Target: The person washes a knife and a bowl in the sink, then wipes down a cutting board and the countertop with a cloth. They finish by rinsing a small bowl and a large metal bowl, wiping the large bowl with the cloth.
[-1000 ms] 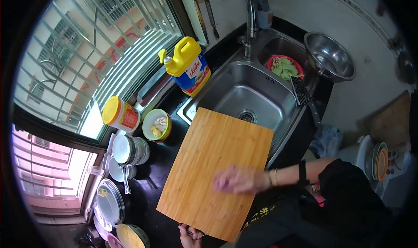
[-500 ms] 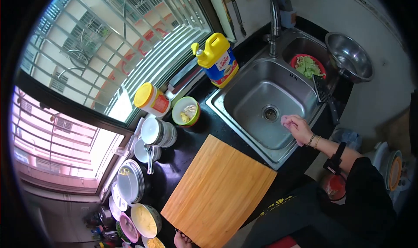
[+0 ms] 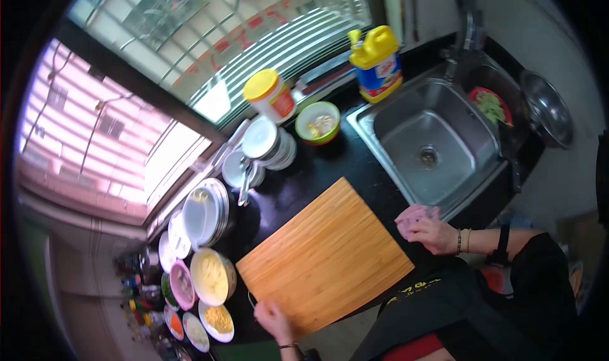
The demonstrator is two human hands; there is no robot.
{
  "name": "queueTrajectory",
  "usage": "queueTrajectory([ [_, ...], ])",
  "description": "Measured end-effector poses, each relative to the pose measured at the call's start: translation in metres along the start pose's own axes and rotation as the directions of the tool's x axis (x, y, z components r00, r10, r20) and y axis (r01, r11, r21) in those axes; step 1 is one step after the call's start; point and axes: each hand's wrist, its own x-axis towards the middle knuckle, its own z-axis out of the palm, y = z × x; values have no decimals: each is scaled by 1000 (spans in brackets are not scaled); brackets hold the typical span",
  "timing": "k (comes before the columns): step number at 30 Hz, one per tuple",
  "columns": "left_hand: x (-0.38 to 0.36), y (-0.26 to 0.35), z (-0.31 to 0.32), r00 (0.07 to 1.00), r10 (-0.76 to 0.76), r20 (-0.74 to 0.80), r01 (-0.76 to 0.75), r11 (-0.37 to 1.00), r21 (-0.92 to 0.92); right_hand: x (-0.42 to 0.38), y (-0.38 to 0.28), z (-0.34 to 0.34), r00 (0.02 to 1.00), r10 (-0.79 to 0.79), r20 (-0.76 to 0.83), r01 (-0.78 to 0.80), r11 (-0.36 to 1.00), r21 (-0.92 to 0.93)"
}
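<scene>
Single head view, fisheye, looking steeply down at counter (image 3: 304, 177), close above.

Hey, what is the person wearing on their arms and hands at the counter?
The hands are bare, no gloves. The right hand has thin bead bracelets at the wrist and a dark band further up the forearm, which runs into a black sleeve. The left hand shows a thin dark band at its wrist.

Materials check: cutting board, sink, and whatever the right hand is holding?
Cutting board: looks like bamboo or light wood, matte, with parallel strip lines along its face. Sink: stainless steel, brushed grey with soft reflections. In the right hand, a pink cloth: soft and bunched, probably fabric or sponge; too blurred to say. The left hand grips the board's near edge.
</scene>
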Motion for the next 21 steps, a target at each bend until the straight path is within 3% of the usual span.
queueTrajectory([
  [1,-17,24,-11,982,-80,172,59,991,122,6,8,7,999,-36,15,35,999,22],
  [3,-64,49,-14,964,-164,209,130,977,168,26,26,12,992,-82,94,83,997,-7],
  [4,-80,65,-18,954,-181,240,150,978,142,40,35,13,996,-9,88,12,999,-37],
  [5,-95,70,-16,950,-206,233,172,972,159,64,47,8,992,-114,-58,107,989,-104],
  [8,-119,74,-8,901,-253,353,190,960,204,113,78,3,981,-81,-174,43,976,-212],
  [11,-114,93,-5,897,-256,360,143,940,310,149,114,8,969,-58,-241,2,974,-226],
  [15,-117,90,-3,889,-263,376,143,937,317,174,136,13,960,0,-278,-76,962,-262],
  [19,-119,89,1,890,-249,383,128,940,315,169,129,16,950,58,-308,-154,942,-297],
  [21,-122,87,4,909,-228,349,101,933,347,153,115,18,956,167,-242,-224,947,-232],
])
